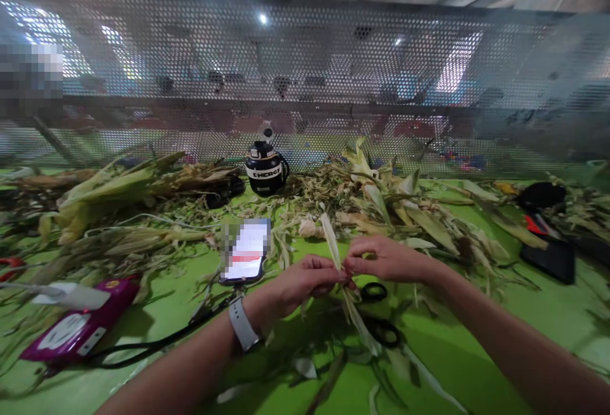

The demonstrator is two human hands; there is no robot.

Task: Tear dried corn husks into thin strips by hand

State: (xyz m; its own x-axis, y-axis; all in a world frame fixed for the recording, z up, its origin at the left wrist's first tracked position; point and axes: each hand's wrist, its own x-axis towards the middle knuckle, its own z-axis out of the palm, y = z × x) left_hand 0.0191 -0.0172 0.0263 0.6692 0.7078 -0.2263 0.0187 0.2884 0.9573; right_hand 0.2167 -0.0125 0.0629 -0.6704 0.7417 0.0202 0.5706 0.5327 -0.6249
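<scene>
My left hand (307,283), with a pale watch band on its wrist, pinches a strip of corn husk (332,240) at its middle. From the other side my right hand (376,258) closes its fingertips on the same strip, close to the left fingers. The pale husk stands up above the hands and hangs below them in narrow, split ends. Black-handled scissors (385,332) lie on the green table (457,351) just under the hands, their blades hidden by husk and shade. Cut husk scraps (328,377) are scattered around them.
A lit phone (248,253) lies left of my hands. Further left, a magenta power strip (79,329) holds a white plug. A black jug (264,170) stands behind, between husk piles (114,192). At right lies a black phone-like object (548,256). A perforated metal screen (305,53) closes the back.
</scene>
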